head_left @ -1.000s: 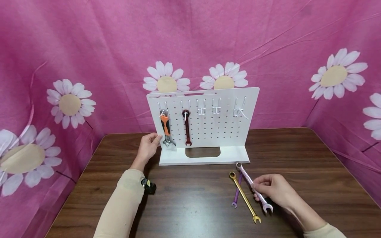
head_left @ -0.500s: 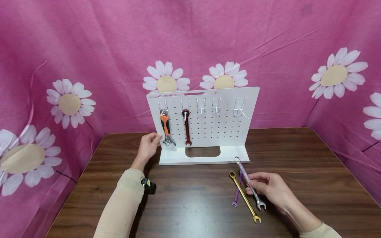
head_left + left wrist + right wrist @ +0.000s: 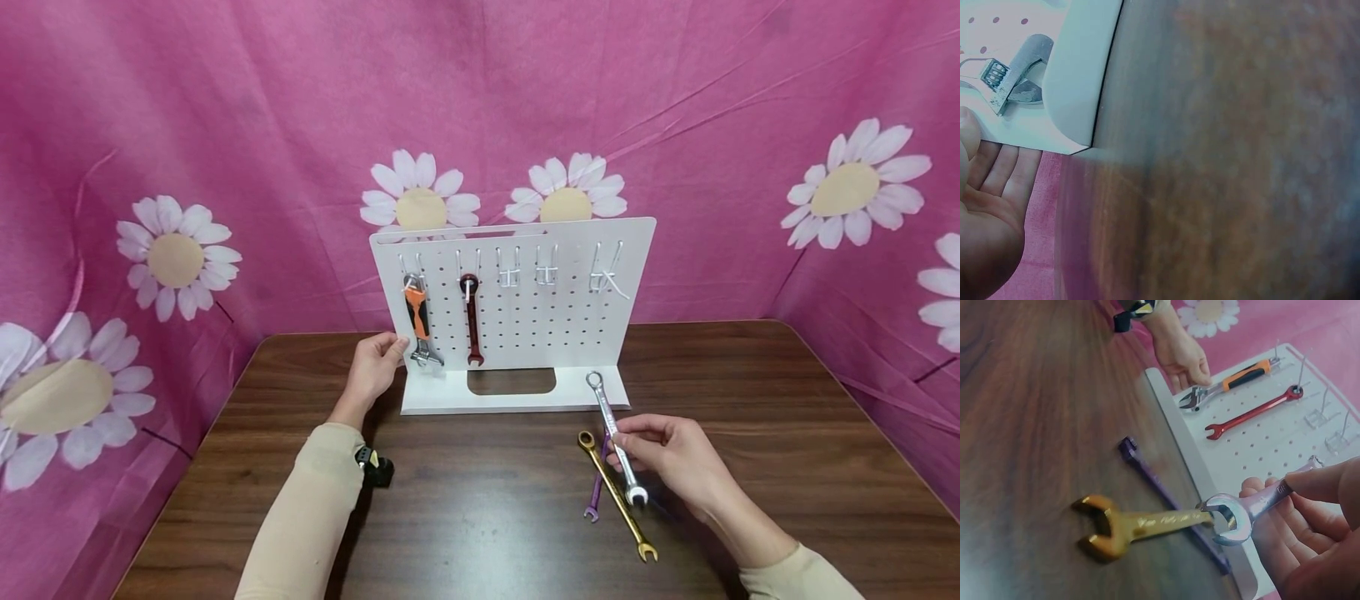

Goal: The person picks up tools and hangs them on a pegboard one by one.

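Note:
My left hand (image 3: 375,371) grips the left edge of a white pegboard stand (image 3: 525,337), thumb in front and fingers behind it. Between thumb and fingers, my right hand (image 3: 678,458) pinches a silver combination wrench (image 3: 617,437), raised over the table with its ring end toward the stand. Below it lie a gold combination wrench (image 3: 618,500) and a purple wrench (image 3: 597,487), the gold one crossing over the purple. On the board's hooks hang an adjustable wrench (image 3: 417,312) with an orange and black handle and a dark red combination wrench (image 3: 472,321).
Hooks without tools stick out at the board's middle (image 3: 509,271) and right (image 3: 606,279). The stand's base has a wide oblong cutout (image 3: 512,382). A pink floral cloth (image 3: 480,100) rises behind the brown wooden table (image 3: 465,492).
My right hand has moved left and forward with the silver wrench, bringing its ring end over the stand's base. The left hand stays on the board's edge.

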The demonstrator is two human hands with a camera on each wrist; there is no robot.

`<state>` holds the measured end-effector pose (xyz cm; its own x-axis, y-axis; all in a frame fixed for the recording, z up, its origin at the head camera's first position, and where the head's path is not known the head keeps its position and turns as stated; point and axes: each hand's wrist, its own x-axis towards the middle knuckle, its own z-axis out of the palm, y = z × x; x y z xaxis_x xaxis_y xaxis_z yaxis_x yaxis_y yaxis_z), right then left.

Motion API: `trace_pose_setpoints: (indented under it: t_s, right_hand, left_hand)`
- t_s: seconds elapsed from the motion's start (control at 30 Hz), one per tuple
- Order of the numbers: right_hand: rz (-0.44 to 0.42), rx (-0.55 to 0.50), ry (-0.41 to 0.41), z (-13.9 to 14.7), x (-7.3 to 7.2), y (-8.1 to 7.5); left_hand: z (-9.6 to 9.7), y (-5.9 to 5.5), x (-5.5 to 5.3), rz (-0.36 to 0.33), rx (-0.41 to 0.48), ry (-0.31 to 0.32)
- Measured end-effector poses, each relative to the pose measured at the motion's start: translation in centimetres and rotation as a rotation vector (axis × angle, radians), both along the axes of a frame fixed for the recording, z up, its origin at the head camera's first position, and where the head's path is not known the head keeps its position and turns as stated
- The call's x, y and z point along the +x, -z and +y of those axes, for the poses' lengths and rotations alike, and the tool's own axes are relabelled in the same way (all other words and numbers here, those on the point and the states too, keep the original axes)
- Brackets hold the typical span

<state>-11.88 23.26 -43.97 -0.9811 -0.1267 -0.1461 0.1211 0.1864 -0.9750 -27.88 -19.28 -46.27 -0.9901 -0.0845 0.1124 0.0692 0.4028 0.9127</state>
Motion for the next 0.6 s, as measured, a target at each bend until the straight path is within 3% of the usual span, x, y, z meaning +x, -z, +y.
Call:
trace_pose_setpoints:
  t_s: [0.27, 0.6]
  right_hand:
    - [0.04, 0.001, 0.031, -1.4, -1.1, -1.2]
    - [0.078, -0.06, -0.005, -3.2, -2.1, -2.1]
  left_hand:
    - [0.0, -0.1, 0.0, -0.021, 0.006, -0.004]
    - [-0.1, 0.0, -0.1, -0.028, 0.001, -0.007]
